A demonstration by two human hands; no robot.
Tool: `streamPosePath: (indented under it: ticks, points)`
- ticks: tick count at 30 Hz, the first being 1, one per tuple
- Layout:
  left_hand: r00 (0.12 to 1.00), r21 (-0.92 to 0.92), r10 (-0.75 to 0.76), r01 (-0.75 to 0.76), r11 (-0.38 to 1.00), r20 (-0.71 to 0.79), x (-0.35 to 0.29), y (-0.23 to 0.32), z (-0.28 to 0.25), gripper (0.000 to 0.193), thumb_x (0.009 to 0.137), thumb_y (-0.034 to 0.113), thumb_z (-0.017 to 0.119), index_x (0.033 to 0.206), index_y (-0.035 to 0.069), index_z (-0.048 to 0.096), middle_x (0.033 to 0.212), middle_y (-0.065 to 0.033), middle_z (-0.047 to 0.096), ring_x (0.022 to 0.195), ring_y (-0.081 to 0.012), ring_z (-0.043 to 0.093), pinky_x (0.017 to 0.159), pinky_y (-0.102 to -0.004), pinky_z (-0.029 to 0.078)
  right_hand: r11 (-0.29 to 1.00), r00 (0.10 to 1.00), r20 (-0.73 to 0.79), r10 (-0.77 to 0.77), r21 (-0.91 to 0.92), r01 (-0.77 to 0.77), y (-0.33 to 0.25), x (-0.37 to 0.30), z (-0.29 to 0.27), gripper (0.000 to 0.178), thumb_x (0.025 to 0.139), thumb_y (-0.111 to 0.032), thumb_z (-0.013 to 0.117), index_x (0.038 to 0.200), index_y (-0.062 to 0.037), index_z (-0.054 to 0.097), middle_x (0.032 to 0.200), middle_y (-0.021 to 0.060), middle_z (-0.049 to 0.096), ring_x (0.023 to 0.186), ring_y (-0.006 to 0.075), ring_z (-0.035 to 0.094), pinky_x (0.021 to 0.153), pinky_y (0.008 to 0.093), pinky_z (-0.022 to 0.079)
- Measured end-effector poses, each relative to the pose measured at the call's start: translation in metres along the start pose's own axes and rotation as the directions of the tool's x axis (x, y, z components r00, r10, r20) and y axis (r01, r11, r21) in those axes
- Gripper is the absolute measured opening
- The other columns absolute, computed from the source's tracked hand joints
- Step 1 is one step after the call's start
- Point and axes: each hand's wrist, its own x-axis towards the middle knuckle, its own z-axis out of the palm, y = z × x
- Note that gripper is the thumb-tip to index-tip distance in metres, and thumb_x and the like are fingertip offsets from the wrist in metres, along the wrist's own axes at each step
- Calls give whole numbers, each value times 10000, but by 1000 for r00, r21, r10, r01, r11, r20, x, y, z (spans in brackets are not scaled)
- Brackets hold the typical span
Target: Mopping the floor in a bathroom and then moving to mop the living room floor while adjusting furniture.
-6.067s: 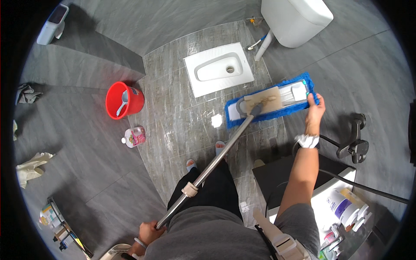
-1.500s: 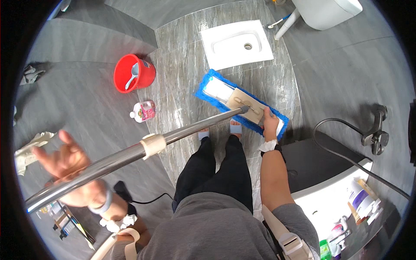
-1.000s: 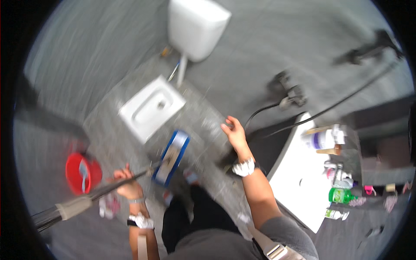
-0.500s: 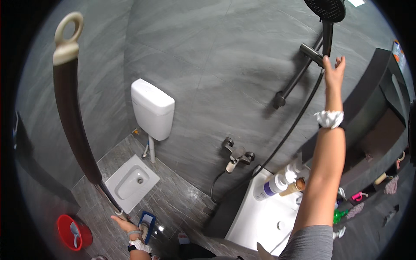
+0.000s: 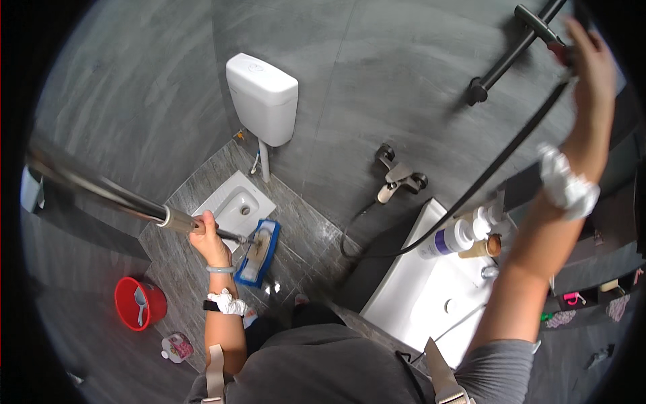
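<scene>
My left hand [image 5: 210,239] is closed round the pole of a mop [image 5: 121,195], at a cream-coloured collar. The pole slants up to the left, and the mop's flat blue-edged head [image 5: 259,254] rests on the floor beside the white squat toilet [image 5: 242,205]. High at the right, my right hand [image 5: 592,71] is closed round the handle of the black hand shower, next to its bracket [image 5: 535,23]. The shower head is lost in the dark rim of the view. From that hand the black hose [image 5: 494,168] sags towards the white washbasin [image 5: 431,289].
A white cistern [image 5: 262,101] hangs on the grey wall, with a mixer tap [image 5: 397,176] to its right. Pump bottles [image 5: 452,239] stand on the basin. At the left are a red bucket [image 5: 140,304] with a scoop in it and a pink-and-white bottle [image 5: 177,348].
The view has tilted down. My left hand has gone from open fingers to a grip on the mop pole, which now leans further left. My right hand has closed on the hand shower.
</scene>
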Motion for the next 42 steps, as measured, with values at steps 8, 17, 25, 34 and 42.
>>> streamPosePath:
  ticks: [8, 17, 25, 34, 42]
  points:
    - [931, -94, -160, 201, 975, 329, 37, -33, -58, 167, 926, 145, 607, 808, 60, 526, 793, -32, 541, 807, -136, 502, 823, -295, 381, 716, 771, -17, 637, -360, -599, 114, -345, 185, 362, 693, -265, 748, 852, -7, 551, 753, 135, 611, 710, 283, 594, 728, 395, 480]
    - [734, 187, -651, 624, 759, 195, 71, -99, -163, 151, 911, 203, 644, 1020, 112, 590, 1125, -65, 617, 942, -122, 526, 865, -261, 403, 676, 715, -373, 592, -254, -692, 165, -502, 219, 327, 726, -77, 759, 862, -31, 466, 756, 52, 515, 692, 182, 512, 703, 314, 449]
    - [744, 352, -638, 554, 755, 197, 72, -109, -173, 157, 880, 234, 678, 995, 162, 598, 1043, 13, 637, 859, -72, 504, 737, -233, 374, 710, 757, -254, 601, -265, -653, 183, -456, 182, 303, 773, -119, 753, 853, -41, 471, 750, 26, 548, 668, 121, 495, 674, 261, 441]
    - [752, 383, -546, 412, 826, 369, 23, -115, -155, 240, 848, 179, 716, 1020, 97, 571, 1029, -4, 584, 758, -67, 462, 680, -207, 388, 730, 732, -186, 656, -92, -677, 232, -470, 197, 298, 736, -102, 771, 870, -38, 512, 760, 47, 585, 695, 151, 545, 697, 288, 457]
    - [769, 369, -545, 425, 826, 335, 5, -108, -157, 211, 858, 135, 695, 1021, 93, 569, 948, 13, 571, 739, -65, 461, 679, -198, 384, 807, 926, -76, 369, -467, -360, 202, -447, 215, 486, 622, -119, 857, 808, -26, 419, 983, 166, 446, 954, 361, 464, 858, 406, 396]
